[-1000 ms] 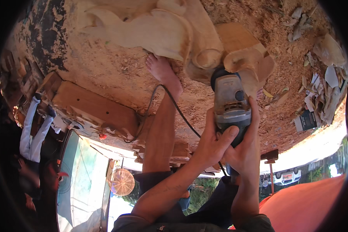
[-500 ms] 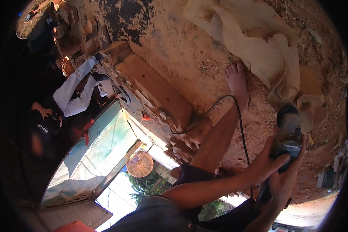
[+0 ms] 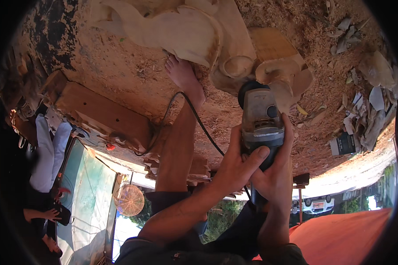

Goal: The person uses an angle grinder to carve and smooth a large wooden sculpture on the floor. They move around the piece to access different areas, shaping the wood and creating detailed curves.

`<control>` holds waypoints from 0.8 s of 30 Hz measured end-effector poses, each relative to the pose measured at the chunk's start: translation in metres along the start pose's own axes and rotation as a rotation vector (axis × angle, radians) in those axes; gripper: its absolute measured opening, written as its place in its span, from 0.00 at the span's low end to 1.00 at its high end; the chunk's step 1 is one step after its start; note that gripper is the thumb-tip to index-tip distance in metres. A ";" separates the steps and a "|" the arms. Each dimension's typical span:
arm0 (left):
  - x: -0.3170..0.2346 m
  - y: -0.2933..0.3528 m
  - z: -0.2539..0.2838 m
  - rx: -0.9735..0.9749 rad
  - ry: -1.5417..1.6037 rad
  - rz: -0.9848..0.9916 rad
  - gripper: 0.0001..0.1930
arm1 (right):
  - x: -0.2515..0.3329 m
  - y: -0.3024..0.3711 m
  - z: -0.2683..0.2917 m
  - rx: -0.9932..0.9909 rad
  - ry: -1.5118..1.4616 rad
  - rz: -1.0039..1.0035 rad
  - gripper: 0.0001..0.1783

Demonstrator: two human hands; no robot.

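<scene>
The ground (image 3: 132, 75) around me is reddish-brown, strewn with sawdust and shavings, with a dark worn patch at the far left. An orange sheet (image 3: 340, 234) bulges up at the near right, and a pale green panel (image 3: 89, 190) stands at the near left. Across the far side, in front of me, lies the big pale carved wooden piece (image 3: 177, 37), all smooth curves, with a rounded scroll at its near end; a scrolled block (image 3: 274, 46) sits right by it on the right, and I can't tell whether the two are joined. A long wooden beam (image 3: 101, 108) with two dark holes lies to my left, and past it there's a person in pale trousers (image 3: 44, 150). Offcuts and scraps (image 3: 373, 117) are heaped on the far right. My bare left leg (image 3: 177, 154) reaches forward, its foot (image 3: 185, 79) just beside the carving. I've got the angle grinder (image 3: 263, 117) between the carving and my body, its dark round head right at the scrolls; whether it touches the wood I can't tell. My left hand (image 3: 242, 164) and right hand (image 3: 275, 173) are together, both wrapped around the grinder's body, left thumb lying across it. A black cord (image 3: 203, 126) loops over my leg. Smallest of all, a yellow leaf (image 3: 301, 109) lies right of the grinder.
</scene>
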State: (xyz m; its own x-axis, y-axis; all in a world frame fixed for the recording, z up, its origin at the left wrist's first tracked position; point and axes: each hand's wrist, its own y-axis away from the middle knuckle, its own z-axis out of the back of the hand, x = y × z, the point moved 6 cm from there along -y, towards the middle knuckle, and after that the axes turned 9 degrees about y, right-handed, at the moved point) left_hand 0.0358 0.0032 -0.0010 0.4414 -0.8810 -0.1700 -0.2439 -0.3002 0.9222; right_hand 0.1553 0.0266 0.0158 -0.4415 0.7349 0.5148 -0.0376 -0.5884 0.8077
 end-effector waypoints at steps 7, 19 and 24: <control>0.006 0.012 0.014 -0.065 0.000 -0.039 0.36 | 0.006 0.006 -0.008 0.152 -0.009 -0.093 0.56; 0.026 0.001 0.004 0.063 0.078 -0.004 0.44 | -0.001 0.012 0.012 -0.020 0.067 0.035 0.56; 0.025 -0.005 -0.002 0.082 0.096 -0.024 0.47 | -0.001 0.010 0.016 -0.083 0.109 0.113 0.55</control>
State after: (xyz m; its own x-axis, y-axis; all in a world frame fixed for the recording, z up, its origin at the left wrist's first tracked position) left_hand 0.0495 -0.0163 -0.0092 0.5272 -0.8357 -0.1538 -0.3009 -0.3529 0.8860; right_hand 0.1700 0.0254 0.0278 -0.5419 0.6237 0.5633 -0.0538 -0.6946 0.7174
